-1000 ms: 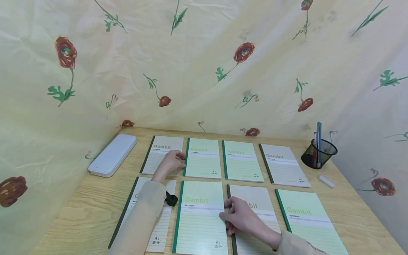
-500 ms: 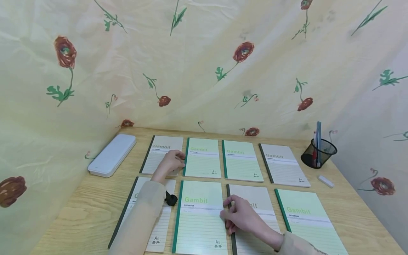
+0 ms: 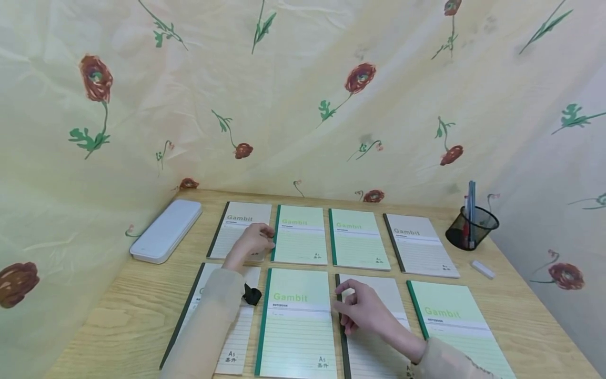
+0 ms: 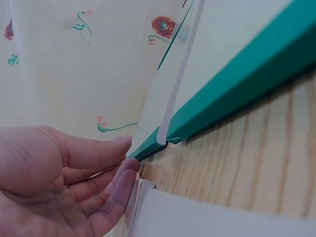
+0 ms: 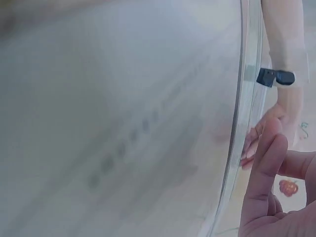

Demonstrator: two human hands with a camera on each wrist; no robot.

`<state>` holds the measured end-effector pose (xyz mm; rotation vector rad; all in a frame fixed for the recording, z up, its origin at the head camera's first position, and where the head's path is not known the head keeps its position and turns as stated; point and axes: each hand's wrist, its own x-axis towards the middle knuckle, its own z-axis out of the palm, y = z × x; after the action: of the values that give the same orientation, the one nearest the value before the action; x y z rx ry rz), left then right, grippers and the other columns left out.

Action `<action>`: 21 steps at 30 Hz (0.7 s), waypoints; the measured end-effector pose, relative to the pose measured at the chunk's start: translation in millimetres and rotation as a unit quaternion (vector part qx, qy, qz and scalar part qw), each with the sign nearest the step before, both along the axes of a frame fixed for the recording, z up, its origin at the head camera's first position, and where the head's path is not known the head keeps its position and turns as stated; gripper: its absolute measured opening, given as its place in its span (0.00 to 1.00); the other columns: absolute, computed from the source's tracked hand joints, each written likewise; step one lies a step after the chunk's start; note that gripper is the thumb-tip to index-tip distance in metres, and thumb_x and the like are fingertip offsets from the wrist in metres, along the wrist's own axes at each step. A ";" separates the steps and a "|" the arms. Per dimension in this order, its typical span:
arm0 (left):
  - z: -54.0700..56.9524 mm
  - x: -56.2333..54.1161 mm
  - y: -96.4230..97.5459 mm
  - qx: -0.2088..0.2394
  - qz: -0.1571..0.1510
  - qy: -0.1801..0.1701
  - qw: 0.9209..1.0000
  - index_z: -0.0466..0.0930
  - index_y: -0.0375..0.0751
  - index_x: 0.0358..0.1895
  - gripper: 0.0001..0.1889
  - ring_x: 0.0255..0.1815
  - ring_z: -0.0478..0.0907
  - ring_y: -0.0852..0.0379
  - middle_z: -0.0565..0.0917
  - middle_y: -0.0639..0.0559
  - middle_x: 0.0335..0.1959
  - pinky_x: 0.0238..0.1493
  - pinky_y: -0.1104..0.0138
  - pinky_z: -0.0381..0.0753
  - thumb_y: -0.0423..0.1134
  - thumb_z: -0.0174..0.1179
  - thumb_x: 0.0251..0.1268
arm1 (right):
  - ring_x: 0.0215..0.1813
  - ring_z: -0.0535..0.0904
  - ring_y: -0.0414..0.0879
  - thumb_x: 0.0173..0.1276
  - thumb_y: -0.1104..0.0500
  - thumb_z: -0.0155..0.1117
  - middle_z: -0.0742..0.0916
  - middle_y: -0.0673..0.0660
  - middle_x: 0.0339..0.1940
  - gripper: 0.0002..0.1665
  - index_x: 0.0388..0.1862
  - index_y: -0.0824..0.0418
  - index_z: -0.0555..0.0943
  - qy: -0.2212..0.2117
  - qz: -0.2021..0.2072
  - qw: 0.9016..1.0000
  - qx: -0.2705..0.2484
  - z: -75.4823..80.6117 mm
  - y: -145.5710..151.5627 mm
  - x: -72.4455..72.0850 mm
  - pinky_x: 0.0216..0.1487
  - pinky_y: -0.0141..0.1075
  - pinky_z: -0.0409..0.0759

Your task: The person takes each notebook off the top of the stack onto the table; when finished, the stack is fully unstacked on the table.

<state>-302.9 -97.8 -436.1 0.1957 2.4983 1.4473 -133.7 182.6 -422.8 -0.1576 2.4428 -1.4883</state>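
Note:
Two rows of Gambit notebooks lie flat on the wooden table. My left hand (image 3: 253, 239) is over the back-left grey notebook (image 3: 247, 211), its fingertips beside the dark green spine of the neighbouring green notebook (image 3: 303, 237). In the left wrist view the thumb and fingers of the left hand (image 4: 74, 177) are loosely bent near the end of a green spine (image 4: 217, 103). My right hand (image 3: 362, 308) hovers by the black spine of a front-row grey notebook (image 3: 379, 358), just right of a front green notebook (image 3: 298, 326). Its fingers are loosely bent with nothing between them.
A white case (image 3: 167, 229) lies at the back left. A black mesh pen cup (image 3: 480, 229) with pens stands at the back right, a white eraser (image 3: 483, 269) in front of it. Other notebooks, such as a front-right green notebook (image 3: 464, 326), lie close together. Flowered cloth (image 3: 293, 105) hangs behind.
My right hand has moved slightly right and up, away from the front green notebook's right edge. The left hand stays in place. No notebook has visibly moved.

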 end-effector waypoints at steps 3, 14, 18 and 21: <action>1.9 0.4 -1.2 -0.004 -0.004 0.000 1.000 0.77 0.32 0.59 0.19 0.51 0.77 0.46 0.80 0.43 0.50 0.55 0.55 0.76 0.28 0.64 0.65 | 0.14 0.79 0.51 0.71 0.62 0.64 0.81 0.56 0.15 0.18 0.54 0.71 0.73 0.009 -0.002 1.000 0.003 2.5 2.8 -3.7 0.18 0.43 0.81; 5.8 1.4 -3.4 -0.014 -0.005 0.013 1.000 0.77 0.33 0.58 0.18 0.49 0.77 0.47 0.80 0.43 0.50 0.50 0.56 0.78 0.31 0.63 0.67 | 0.17 0.79 0.49 0.72 0.57 0.65 0.83 0.57 0.18 0.21 0.55 0.69 0.73 0.005 0.007 1.000 0.012 10.2 20.7 -22.6 0.21 0.40 0.80; 9.7 1.8 -3.2 -0.009 -0.005 0.019 1.000 0.76 0.34 0.60 0.19 0.51 0.77 0.47 0.79 0.43 0.53 0.51 0.55 0.78 0.33 0.62 0.68 | 0.18 0.77 0.45 0.73 0.53 0.64 0.84 0.57 0.21 0.23 0.57 0.68 0.73 -0.011 0.011 1.000 0.024 13.6 31.8 -36.1 0.22 0.37 0.77; 13.2 3.0 -3.1 -0.006 -0.004 0.033 0.999 0.75 0.34 0.62 0.20 0.53 0.77 0.46 0.79 0.42 0.55 0.52 0.54 0.78 0.34 0.62 0.69 | 0.19 0.78 0.46 0.74 0.53 0.62 0.85 0.58 0.22 0.24 0.58 0.69 0.72 -0.008 0.016 1.000 0.022 20.0 40.3 -46.2 0.21 0.36 0.76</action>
<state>-299.9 -100.9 -422.9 0.2553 2.5552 1.4460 -179.9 222.9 -402.8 -0.1736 2.4467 -1.4171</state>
